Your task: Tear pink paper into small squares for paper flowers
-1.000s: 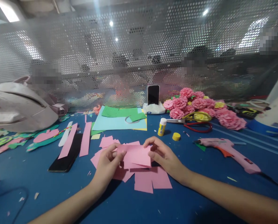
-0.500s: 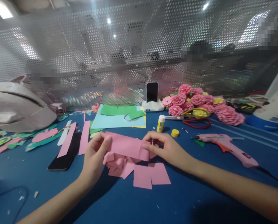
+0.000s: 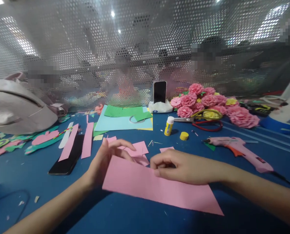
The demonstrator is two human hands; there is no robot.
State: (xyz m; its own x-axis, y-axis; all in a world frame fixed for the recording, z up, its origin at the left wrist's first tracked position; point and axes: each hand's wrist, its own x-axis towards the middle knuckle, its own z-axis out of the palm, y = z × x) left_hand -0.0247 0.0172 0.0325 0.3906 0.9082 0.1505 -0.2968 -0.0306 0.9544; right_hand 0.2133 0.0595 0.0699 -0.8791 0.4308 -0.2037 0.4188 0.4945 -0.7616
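Note:
A long pink paper strip (image 3: 157, 188) slants across the front of the blue table, its right end lowest. My right hand (image 3: 179, 165) is closed on the strip's upper edge, thumb in front. My left hand (image 3: 108, 159) is open at the strip's left end, thumb raised and fingers apart. Some of its fingertips are hidden behind the paper, so I cannot tell whether they touch it. Behind the strip, between my hands, lie several pink paper pieces (image 3: 140, 149), partly covered.
A glue stick (image 3: 169, 126) stands uncapped near its yellow cap (image 3: 184, 136). Scissors (image 3: 208, 120), pink paper flowers (image 3: 196, 100) and a pink glue gun (image 3: 240, 149) are at right. Left are a black phone (image 3: 69, 159), pink strips (image 3: 87, 141) and a bag (image 3: 20, 104).
The pink strip, held folded between both hands before, now extends at full length, nearer and further right. My left hand's fingers have spread from their pinch; my right hand still grips the paper.

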